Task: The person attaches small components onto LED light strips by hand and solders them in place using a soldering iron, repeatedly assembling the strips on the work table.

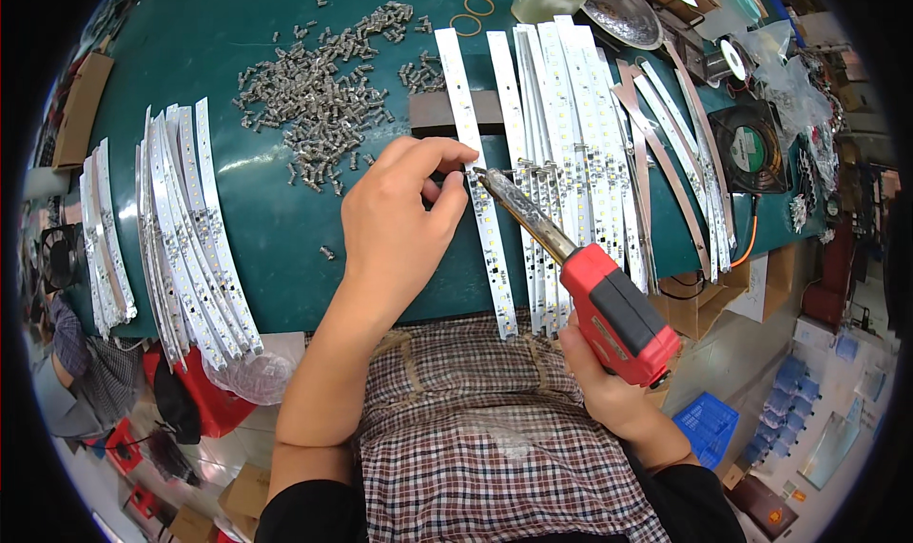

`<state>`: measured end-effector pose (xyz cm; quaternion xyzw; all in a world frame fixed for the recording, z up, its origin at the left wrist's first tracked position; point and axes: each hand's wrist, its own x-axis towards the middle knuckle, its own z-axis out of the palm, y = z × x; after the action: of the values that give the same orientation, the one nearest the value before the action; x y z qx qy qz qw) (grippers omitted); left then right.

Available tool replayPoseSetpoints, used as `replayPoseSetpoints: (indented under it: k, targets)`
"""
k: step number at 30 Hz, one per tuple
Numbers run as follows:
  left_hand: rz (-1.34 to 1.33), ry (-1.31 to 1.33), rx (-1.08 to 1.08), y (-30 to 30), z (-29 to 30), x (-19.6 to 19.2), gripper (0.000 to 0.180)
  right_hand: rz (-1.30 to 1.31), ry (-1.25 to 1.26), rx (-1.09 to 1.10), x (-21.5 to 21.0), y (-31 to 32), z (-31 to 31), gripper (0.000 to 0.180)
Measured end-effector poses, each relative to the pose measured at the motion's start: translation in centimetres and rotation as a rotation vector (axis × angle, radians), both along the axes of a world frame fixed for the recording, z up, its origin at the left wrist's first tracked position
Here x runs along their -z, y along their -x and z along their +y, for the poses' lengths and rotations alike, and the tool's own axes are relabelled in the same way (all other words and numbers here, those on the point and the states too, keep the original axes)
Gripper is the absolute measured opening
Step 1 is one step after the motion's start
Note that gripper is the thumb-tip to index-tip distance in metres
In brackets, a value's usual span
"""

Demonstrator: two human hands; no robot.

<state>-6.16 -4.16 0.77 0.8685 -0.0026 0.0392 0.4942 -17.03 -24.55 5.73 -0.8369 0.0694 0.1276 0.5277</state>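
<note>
Iron [613,310] is clamped in the grip of right hand [607,389], tip [492,184] at one strip [489,237]; left hand [404,205] is there too, whether closed I cannot tell.

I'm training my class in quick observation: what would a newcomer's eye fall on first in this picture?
Probably the red and black soldering tool right of centre, held in the right hand, its tip at a white LED strip close to the left hand. Next, perhaps, the heap of small metal parts at upper centre-left on the green table, with bundled white strips further left.
</note>
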Motion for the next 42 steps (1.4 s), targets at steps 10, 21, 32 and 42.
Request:
replayPoseSetpoints:
  k: [10, 21, 32, 42]
  targets:
    - [-0.015, 0.008, 0.006, 0.0, 0.1, 0.2, 0.02, 0.03, -0.023, -0.009, 0.5, 0.4, -0.4, 0.02]
    - [-0.012, -0.01, 0.053, 0.2, 0.3, -0.3, 0.028, -0.461, 0.064, 0.591, -1.8, -3.4, -5.0, 0.015]
    - [0.09, 0.448, 0.017, 0.6, -0.5, -2.0, 0.043, -0.688, 0.998, 0.19, 4.0, -9.6, -11.2, 0.055]
    - [0.038, 0.332, 0.245, -0.5, -5.7, -2.2, 0.041, -0.878, 0.957, 0.218, 2.6, -10.6, -11.9, 0.047]
